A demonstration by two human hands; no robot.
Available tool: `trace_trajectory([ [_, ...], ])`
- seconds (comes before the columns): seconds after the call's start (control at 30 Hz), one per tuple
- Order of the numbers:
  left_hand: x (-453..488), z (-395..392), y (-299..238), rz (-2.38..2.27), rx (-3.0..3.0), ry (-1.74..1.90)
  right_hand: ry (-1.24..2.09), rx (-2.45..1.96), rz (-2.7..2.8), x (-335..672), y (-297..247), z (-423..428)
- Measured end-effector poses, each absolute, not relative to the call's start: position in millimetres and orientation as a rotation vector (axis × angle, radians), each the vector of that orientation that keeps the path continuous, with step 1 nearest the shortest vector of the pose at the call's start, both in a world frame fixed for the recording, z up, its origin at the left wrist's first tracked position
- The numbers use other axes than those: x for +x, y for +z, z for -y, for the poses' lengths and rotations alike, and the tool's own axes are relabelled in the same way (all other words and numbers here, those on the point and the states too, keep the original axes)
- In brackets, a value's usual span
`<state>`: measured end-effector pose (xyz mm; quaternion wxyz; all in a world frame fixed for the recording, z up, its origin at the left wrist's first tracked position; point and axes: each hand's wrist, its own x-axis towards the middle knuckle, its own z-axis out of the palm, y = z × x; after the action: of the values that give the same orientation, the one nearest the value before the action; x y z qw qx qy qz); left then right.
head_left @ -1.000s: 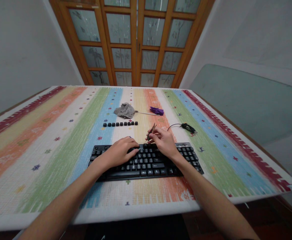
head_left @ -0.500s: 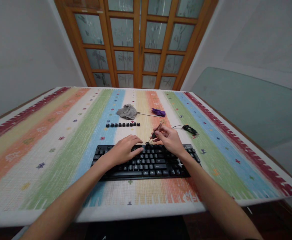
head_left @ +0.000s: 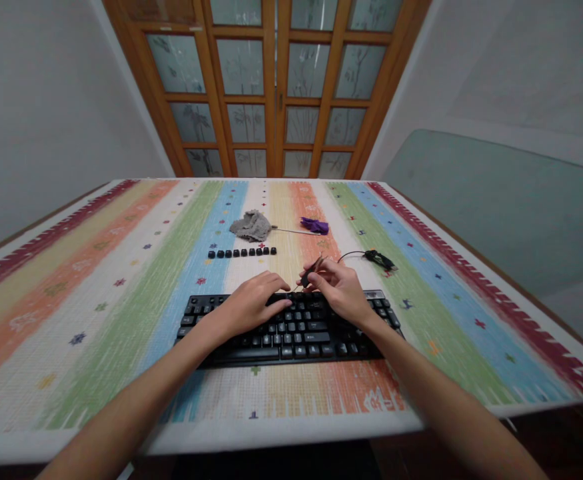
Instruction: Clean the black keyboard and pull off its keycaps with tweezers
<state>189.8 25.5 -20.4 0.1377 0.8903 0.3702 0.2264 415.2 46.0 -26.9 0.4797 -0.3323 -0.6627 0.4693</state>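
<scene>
A black keyboard lies on the patterned tablecloth in front of me. My left hand rests over its upper left part, with the fingers stretched out and the thumb apart from the index finger. My right hand is closed on a keycap puller, which has a dark handle and thin wires. The wires point down and left to the keyboard's top row, near my left fingertips. Whether a keycap sits in the wires cannot be made out. Beyond my left hand stands a row of several black keycaps.
A grey cloth lies past the keycaps, with a thin rod reaching right from it. A purple cloth-like thing is at the rod's far end. The bundled black cable lies at the right. Wooden glazed doors stand behind the table.
A lifted keycap showed at the puller's wires before; it is no longer plainly visible there. My right hand has tilted the puller lower. My left hand has hardly moved.
</scene>
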Motion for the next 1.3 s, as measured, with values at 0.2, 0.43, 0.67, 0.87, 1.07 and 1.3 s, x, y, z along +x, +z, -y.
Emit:
trace_trajectory([
  [0.2, 195, -30, -21, -1.037, 2.575, 0.648, 1.099, -0.816, 1.557, 418, -30, -44],
  [0.43, 195, -39, -15, -1.028, 2.514, 0.646, 1.065, -0.804, 1.533, 421, -30, -41],
  [0.67, 195, -46, -4, -1.005, 2.463, 0.693, 1.025, -0.815, 1.494, 421, -29, -39],
  [0.87, 189, -78, 3, -1.025, 2.628, 0.852, 1.005, -0.838, 1.482, 423, -27, -39],
  [1.07, 187, -125, -3, -1.157, 2.844, 0.673, 0.970, -0.874, 1.499, 423, -30, -38],
  [1.3, 195, -152, -20, -1.353, 2.945, 0.329, 0.944, -0.878, 1.513, 425, -33, -41],
])
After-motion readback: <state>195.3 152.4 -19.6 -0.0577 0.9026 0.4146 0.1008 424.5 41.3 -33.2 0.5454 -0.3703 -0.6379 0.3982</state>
